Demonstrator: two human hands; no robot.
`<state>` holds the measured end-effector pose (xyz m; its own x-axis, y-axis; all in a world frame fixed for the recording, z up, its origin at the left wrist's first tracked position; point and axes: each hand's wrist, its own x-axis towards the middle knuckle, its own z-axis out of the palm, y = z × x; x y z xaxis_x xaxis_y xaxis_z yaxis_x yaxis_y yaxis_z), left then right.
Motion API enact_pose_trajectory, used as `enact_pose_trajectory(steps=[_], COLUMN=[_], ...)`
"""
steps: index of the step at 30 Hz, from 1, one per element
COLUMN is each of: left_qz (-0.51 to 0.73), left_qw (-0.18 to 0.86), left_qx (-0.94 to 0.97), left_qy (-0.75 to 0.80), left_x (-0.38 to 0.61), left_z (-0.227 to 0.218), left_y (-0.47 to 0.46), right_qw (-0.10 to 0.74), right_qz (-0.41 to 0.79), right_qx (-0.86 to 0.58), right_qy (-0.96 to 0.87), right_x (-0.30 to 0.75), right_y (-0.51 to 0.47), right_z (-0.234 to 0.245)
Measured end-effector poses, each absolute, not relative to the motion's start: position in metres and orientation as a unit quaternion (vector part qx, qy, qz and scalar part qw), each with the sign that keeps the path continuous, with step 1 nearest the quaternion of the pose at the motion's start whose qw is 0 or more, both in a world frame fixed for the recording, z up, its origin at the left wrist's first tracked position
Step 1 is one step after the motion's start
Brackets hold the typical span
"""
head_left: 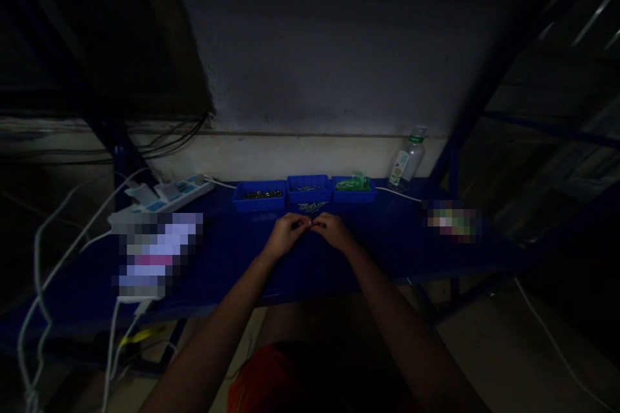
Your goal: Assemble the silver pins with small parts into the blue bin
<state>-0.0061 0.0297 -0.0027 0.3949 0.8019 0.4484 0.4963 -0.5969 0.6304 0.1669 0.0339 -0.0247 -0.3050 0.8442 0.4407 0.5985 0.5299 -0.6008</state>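
Pins [314,208] just beyond 2 close-set hands [285,234] [334,231]

Dim room; grey wall [329,51], pale lower strip [300,156]; blue table [387,245]; pale floor [489,329].

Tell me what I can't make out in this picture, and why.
All in the head view:
What the left hand and right hand have at their fingertips: too small and dark, partly covered by fingers.
Details of the left patch and right patch: blurred by pixelation.
Exact shapes of the pieces in the left bin: too small, dim.
Wording on the bottle: too small.
Upper ends of the arms: cut off by the bottom edge.
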Motion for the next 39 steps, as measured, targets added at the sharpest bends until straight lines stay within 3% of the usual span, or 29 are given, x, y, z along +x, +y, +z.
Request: enact_pose_trajectory(steps=[10,14,18,27,33,39], left_qz=[0.351,0.364,0.287,0.210,0.202,0.183], left_qw=[0.185,0.166,0.163,0.018,-0.057,-0.078], left_qx=[0.835,0.803,0.825,0.833,0.771,0.791], left_qy=[0.382,0.442,0.458,0.511,0.602,0.579], left_x=[-0.005,-0.010,-0.014,-0.005,0.009,0.015], left_z=[-0.003,-0.002,-0.004,0.024,0.052,0.035], left_y=[0.030,0.034,0.036,0.053,0.093,0.086], right_qw=[0.341,0.403,0.451,0.521,0.475,0.448], right_qz=[0.140,0.154,0.170,0.179,0.177,0.177], right_qx=[-0.448,-0.446,-0.454,-0.518,-0.564,-0.565], right_qy=[-0.815,-0.784,-0.750,-0.654,-0.653,-0.670], right_x=[0.164,0.167,0.168,0.172,0.176,0.174], right_y=[0.034,0.035,0.035,0.045,0.049,0.047], right_z=[-0.027,-0.024,-0.021,-0.030,-0.035,-0.033])
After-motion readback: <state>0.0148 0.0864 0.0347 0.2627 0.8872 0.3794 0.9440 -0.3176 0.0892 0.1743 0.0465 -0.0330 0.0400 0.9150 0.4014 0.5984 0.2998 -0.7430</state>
